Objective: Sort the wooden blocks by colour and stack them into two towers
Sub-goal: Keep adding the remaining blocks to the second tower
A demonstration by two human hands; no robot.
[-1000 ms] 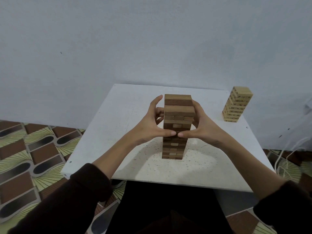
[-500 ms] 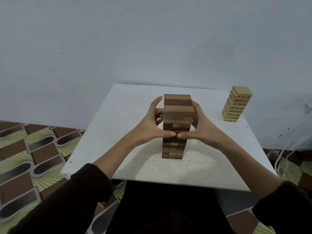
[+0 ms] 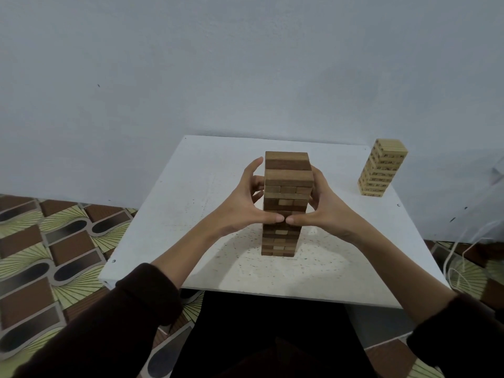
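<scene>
Head view: since a second ago we see almost no change. Our left hand (image 3: 240,203) and right hand (image 3: 327,211) still clasp the dark tower (image 3: 286,173) at mid-height, thumbs meeting on its front. The dark tower stands upright on a white speckled table (image 3: 191,203), with a pale wall (image 3: 245,64) behind it and patterned floor (image 3: 41,255) to its left. Its blocks are brown, a few paler. A light tower (image 3: 380,170) stands well to its right, farther back.
</scene>
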